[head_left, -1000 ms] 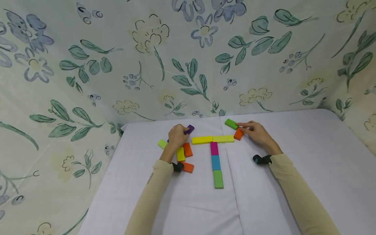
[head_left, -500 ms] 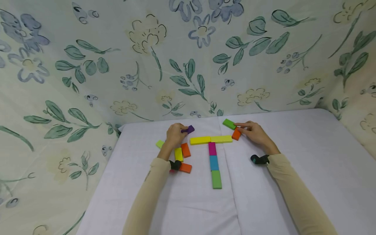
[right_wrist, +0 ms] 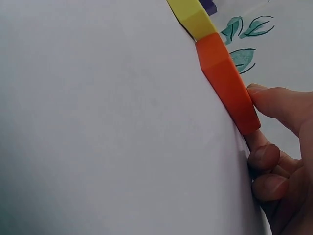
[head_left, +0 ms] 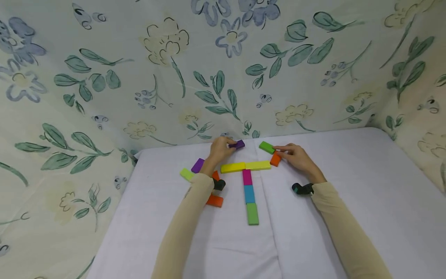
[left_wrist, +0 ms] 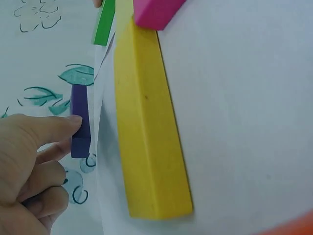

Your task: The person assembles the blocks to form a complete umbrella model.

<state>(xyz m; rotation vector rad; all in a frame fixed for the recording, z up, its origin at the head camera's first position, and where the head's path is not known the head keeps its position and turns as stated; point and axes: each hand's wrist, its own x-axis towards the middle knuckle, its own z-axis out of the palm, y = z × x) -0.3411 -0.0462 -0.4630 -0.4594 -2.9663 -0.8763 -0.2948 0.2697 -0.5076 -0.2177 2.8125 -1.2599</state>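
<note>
In the head view my left hand point(head_left: 220, 151) pinches a dark purple block point(head_left: 237, 145) between thumb and fingers, beyond a row of two yellow blocks point(head_left: 232, 167). The left wrist view shows the thumb on the purple block's point(left_wrist: 80, 120) side. My right hand point(head_left: 296, 157) has thumb and fingertips at the end of an orange block point(head_left: 275, 159), right where a green block point(head_left: 266, 147) meets it. The right wrist view shows the thumb against the orange block's point(right_wrist: 227, 81) edge and a finger behind its end. Magenta point(head_left: 247, 177), blue point(head_left: 249, 193) and green point(head_left: 252, 214) blocks run downward from the yellow row.
Left of the row lie a purple block point(head_left: 197, 165), a light green block point(head_left: 187, 174) and orange blocks point(head_left: 215, 200), partly covered by the left forearm. The white-covered table point(head_left: 156, 217) meets a floral cloth backdrop point(head_left: 216, 77) at its far edge.
My left hand has carried the purple block to the right and farther back, beyond the yellow row, uncovering another purple block. My right hand stays at the orange and green blocks. The head view shifts slightly.
</note>
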